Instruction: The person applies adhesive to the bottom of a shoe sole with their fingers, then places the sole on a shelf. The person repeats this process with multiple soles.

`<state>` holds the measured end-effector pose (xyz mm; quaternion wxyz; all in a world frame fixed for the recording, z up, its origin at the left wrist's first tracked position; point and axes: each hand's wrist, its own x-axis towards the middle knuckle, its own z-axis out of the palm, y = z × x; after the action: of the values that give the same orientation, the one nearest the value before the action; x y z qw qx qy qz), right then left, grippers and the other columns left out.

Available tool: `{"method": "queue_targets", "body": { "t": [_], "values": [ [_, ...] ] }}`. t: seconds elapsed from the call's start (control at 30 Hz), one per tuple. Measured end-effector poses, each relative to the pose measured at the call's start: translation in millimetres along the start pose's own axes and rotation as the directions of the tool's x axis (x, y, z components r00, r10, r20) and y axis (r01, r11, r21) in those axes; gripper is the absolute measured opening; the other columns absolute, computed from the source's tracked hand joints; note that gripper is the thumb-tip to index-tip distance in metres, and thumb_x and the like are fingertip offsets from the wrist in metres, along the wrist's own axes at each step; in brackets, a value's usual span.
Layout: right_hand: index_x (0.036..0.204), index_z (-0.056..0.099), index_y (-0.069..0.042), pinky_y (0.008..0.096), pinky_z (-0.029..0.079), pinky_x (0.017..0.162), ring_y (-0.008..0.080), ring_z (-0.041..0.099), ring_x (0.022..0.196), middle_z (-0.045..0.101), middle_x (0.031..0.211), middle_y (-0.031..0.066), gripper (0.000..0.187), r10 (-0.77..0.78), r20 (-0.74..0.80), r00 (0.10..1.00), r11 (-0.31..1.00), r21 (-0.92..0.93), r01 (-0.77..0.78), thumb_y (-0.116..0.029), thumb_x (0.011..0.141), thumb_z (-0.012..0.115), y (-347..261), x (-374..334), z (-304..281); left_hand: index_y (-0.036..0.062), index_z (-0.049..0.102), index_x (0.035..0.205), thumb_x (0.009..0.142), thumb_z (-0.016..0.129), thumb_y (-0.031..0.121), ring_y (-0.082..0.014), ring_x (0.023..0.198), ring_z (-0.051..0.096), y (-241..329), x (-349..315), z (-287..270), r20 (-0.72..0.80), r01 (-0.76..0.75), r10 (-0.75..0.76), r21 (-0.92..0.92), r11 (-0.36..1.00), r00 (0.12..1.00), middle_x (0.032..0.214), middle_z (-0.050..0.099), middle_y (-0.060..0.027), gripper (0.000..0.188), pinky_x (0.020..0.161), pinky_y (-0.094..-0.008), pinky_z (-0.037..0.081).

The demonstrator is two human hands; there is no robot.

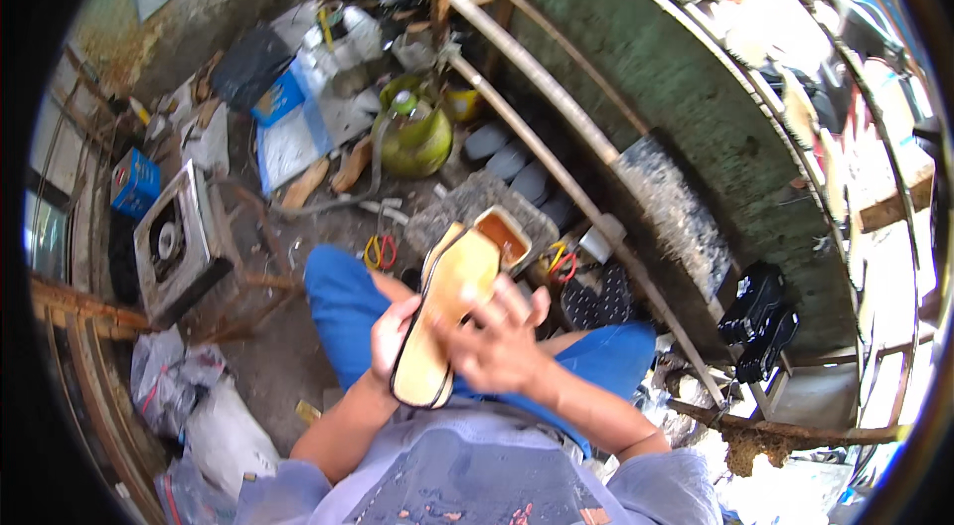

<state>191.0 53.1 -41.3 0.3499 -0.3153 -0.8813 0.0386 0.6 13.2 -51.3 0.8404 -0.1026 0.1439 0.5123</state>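
A tan shoe sole with a dark edge (462, 267) is held at a slant above my lap. My left hand (391, 338) grips its left edge, with the fingers partly hidden beneath. Over the sole's right side lies my right hand (502, 351), fingers spread and slightly blurred, seemingly touching the top face. Just beyond the sole, an open pale container (507, 235) with amber-brown contents rests on a rough grey block (432, 217). Yellow-and-red handled scissors (380, 252) lie on the floor left of the block. Another yellow-and-red handled tool (563, 262) is to its right.
A green gas cylinder (417, 133) with a hose stands ahead. To the left is a square metal stove (204, 262). A wooden rack beam (586, 202) slants down the right, with black footwear (760, 321) beside it. Plastic bags (234, 436) lie at the lower left.
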Motion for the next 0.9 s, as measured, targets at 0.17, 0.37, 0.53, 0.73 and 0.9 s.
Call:
{"method": "queue_targets", "body": {
  "t": [0.17, 0.37, 0.53, 0.73, 0.9],
  "values": [
    [0.135, 0.066, -0.026, 0.0642, 0.013, 0.121, 0.0426, 0.023, 0.153, 0.025, 0.167, 0.0203, 0.045, 0.164, 0.101, 0.981, 0.852, 0.487, -0.192, -0.047, 0.096, 0.06, -17, 5, -2, 0.0026, 0.053, 0.146, 0.103, 0.038, 0.042, -0.0328, 0.102, 0.071, 2, 12, 5, 0.131, -0.238, 0.213, 0.212, 0.948, 0.968, 0.123, 0.07, -0.0198, 0.06, 0.093, -0.047, 0.059],
    [0.16, 0.017, 0.001, 0.0504, 0.013, 0.127, 0.0412, 0.003, 0.159, 0.015, 0.168, 0.026, 0.105, 0.218, 0.221, 0.95, 0.663, 0.681, -0.311, -0.046, 0.089, 0.078, -33, 15, 9, 0.0043, 0.06, 0.13, 0.102, 0.042, 0.042, -0.0274, 0.1, 0.068, 1, 30, 5, 0.137, -0.644, 0.643, 0.351, 0.68, 0.754, 0.11, 0.071, -0.015, 0.05, 0.093, -0.0425, 0.054],
    [0.16, 0.019, 0.002, 0.0481, 0.017, 0.127, 0.0387, 0.015, 0.157, 0.019, 0.165, 0.0267, 0.102, 0.158, 0.215, 0.964, 0.707, 0.657, -0.263, -0.043, 0.089, 0.077, -23, 38, 5, 0.0025, 0.057, 0.137, 0.103, 0.038, 0.041, -0.0306, 0.111, 0.067, 19, 32, 16, 0.238, -0.741, 0.708, 0.332, 0.584, 0.665, 0.122, 0.069, -0.0167, 0.054, 0.102, -0.0453, 0.051],
    [0.158, 0.027, -0.009, 0.0536, 0.028, 0.124, 0.05, 0.021, 0.154, 0.018, 0.164, 0.0308, 0.088, 0.016, -0.035, 0.999, 0.851, 0.525, 0.004, -0.009, 0.087, 0.078, 27, 144, -25, 0.0016, 0.056, 0.139, 0.101, 0.04, 0.044, -0.0377, 0.104, 0.071, 78, 26, -12, 0.182, -0.749, 0.728, 0.104, 0.654, 0.661, 0.131, 0.066, -0.0149, 0.058, 0.075, -0.0447, 0.062],
    [0.148, 0.037, -0.004, 0.0554, 0.035, 0.12, 0.0592, 0.031, 0.144, 0.024, 0.156, 0.038, 0.076, 0.083, -0.297, 0.951, 0.995, 0.086, -0.06, -0.008, 0.085, 0.077, 120, 317, -50, 0.0014, 0.06, 0.128, 0.093, 0.047, 0.045, -0.0308, 0.085, 0.067, 113, 42, -97, 0.006, -0.52, 0.568, 0.41, 0.749, 0.823, 0.12, 0.068, -0.013, 0.057, 0.062, -0.0402, 0.057]
  ]
}}
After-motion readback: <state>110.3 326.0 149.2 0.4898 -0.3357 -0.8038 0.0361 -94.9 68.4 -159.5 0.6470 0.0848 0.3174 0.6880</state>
